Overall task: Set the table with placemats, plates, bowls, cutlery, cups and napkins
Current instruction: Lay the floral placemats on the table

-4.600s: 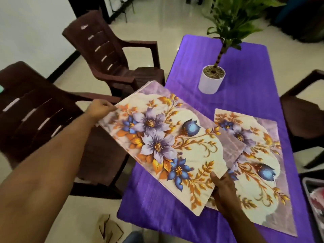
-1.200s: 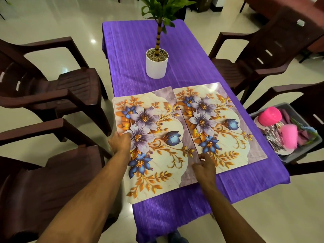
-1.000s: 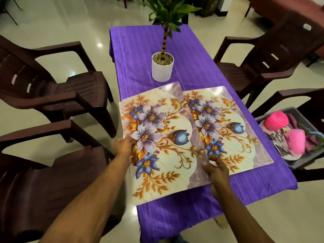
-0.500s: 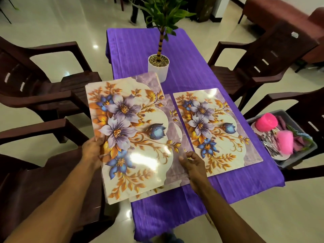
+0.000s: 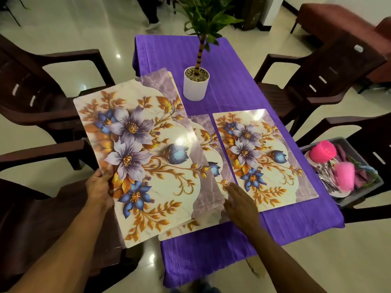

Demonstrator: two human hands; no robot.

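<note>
Your left hand [image 5: 99,185] grips the left edge of the raised placemat [image 5: 143,157], thumb on top of the printed face, fingers curled under. The mat is tilted, lifted off the table, its left part hanging out over the gap toward the chairs. A thin edge of another sheet shows behind its top right corner; cannot tell if that is a separate mat held w/ it.

Your right hand [image 5: 239,205] is flat, fingers straight and together, palm down, pressing on the middle placemat [image 5: 211,157]. It holds nothing. That mat lies flat on the purple tablecloth [image 5: 228,60] and is approx. half covered by the raised one.

The right placemat [image 5: 262,157] lies flat on the cloth, just beside the middle mat, edges nearly parallel, narrow strip of cloth between them.

A white pot w/ plant [image 5: 195,83] stands upright on the cloth, beyond the mats, near the raised mat's top right corner.

A grey tray [image 5: 359,193] sits on the chair at your right, off the table. In it: two pink cups [image 5: 322,151], a bundle of cutlery [image 5: 328,176], dark purple napkins [image 5: 341,152], and a plate rim under them.

Brown plastic chairs [image 5: 63,98] stand along both sides of the table.
</note>
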